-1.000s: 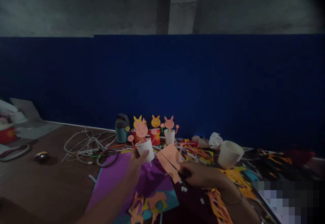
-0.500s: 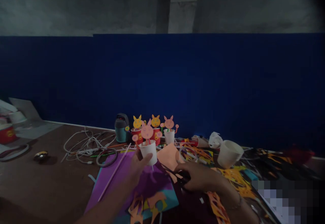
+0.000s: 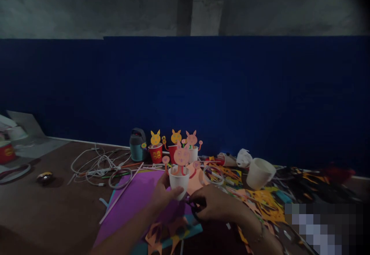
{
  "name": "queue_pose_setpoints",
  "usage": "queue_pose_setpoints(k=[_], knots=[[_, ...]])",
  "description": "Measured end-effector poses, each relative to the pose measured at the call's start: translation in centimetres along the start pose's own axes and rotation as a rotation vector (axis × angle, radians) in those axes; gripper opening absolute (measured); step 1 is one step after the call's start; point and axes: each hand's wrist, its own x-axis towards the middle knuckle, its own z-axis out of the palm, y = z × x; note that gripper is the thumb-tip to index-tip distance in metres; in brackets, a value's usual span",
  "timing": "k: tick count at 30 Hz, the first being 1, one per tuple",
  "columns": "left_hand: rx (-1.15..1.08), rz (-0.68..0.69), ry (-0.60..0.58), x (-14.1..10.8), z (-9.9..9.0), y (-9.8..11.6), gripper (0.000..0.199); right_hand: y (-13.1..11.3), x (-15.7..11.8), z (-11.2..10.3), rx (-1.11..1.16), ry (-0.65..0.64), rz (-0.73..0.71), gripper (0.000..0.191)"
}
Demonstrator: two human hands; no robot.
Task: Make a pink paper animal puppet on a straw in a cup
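My left hand (image 3: 166, 195) is wrapped round a white paper cup (image 3: 179, 181), tilted slightly above the purple sheet. Out of the cup rises a pink paper cat figure (image 3: 181, 156) with ears, a drawn face and two round paws. My right hand (image 3: 212, 201) is closed on dark-handled scissors (image 3: 198, 205). Their blades are close under the cup's base, partly hidden by my fingers, so I cannot tell whether they touch it. Below both hands lie the purple sheet (image 3: 135, 197) and orange paper offcuts (image 3: 173, 232).
Behind stand a red cup with a yellow cat (image 3: 156, 152), another red cup, a white cup with a pink cat (image 3: 191, 139) and a teal speaker-like device (image 3: 138, 145). Tangled white cables (image 3: 98, 168) lie left. An off-white cup (image 3: 260, 173) and yellow paper scraps (image 3: 267, 205) are right.
The cup with the pink cat has moved right and slightly down in my left hand. The scissors, open and to its right before, are now at the cup's base.
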Motion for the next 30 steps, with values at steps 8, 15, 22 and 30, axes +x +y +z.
queue_pose_setpoints(k=[8, 15, 22, 30], knots=[[-0.064, -0.019, 0.000, 0.1, -0.1, -0.4, 0.050, 0.0, 0.0, -0.3, 0.016, 0.007, -0.038, 0.010], [-0.074, -0.061, -0.024, 0.3, -0.4, -0.9, 0.058, 0.3, 0.1, 0.1, 0.014, 0.009, -0.022, 0.012], [-0.020, -0.035, -0.061, 0.5, -0.7, -1.2, 0.062, 0.3, 0.2, -0.1, 0.032, -0.023, -0.007, 0.013], [-0.045, -0.032, -0.097, 0.3, -0.7, -1.3, 0.055, 0.3, 0.1, -0.3, 0.110, -0.092, 0.024, 0.017]])
